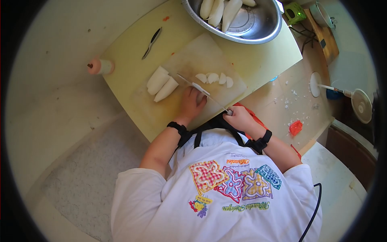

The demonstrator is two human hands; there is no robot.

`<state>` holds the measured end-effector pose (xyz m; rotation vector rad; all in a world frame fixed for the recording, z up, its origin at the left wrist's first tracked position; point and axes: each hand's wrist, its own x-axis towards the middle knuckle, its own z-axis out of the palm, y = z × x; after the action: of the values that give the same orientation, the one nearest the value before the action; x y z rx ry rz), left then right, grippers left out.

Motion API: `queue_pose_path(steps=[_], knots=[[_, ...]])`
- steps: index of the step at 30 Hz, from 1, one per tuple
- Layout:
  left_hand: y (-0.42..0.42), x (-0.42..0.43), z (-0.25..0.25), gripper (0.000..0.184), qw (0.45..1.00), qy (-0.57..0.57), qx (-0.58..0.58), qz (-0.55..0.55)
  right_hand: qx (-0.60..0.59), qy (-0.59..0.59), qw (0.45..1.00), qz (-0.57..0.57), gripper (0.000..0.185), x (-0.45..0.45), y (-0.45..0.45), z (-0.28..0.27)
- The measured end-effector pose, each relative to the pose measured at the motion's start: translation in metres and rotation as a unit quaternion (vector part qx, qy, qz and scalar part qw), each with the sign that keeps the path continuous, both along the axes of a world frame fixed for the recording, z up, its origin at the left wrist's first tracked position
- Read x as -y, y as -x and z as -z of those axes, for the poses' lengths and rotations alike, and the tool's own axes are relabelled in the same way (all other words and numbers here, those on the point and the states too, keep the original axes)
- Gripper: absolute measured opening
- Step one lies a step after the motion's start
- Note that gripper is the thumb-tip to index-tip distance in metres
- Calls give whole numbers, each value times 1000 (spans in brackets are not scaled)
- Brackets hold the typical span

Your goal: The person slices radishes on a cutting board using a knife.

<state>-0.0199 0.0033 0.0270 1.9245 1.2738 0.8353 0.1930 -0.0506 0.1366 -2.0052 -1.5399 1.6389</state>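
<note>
My right hand (pixel 238 119) is closed round the handle of a knife (pixel 204 92), whose blade reaches up and left over the cutting board (pixel 201 48). My left hand (pixel 192 104) rests on the board just below the blade, fingers bent over a white radish piece that they mostly hide. Several white half-round slices (pixel 213 78) lie beyond the blade, to the right. Thick peeled radish pieces (pixel 162 84) lie side by side on the board, left of my left hand.
A metal basin (pixel 242 39) with several whole radishes (pixel 216 12) stands at the table's far edge. A peeler (pixel 152 42) and a pink-capped bottle (pixel 100 66) are at the left. White scraps and a red bag (pixel 295 128) lie on the floor at right.
</note>
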Motion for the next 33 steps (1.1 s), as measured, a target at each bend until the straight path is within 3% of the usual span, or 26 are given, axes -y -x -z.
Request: queue_pose_path(steps=[17, 33], knots=[[-4, 2, 3, 30, 1000, 17, -5, -15, -16, 16, 1000, 5, 24, 0, -6, 8], [-1, 2, 9, 51, 1000, 21, -16, 1, 2, 8, 1000, -9, 24, -1, -6, 4]])
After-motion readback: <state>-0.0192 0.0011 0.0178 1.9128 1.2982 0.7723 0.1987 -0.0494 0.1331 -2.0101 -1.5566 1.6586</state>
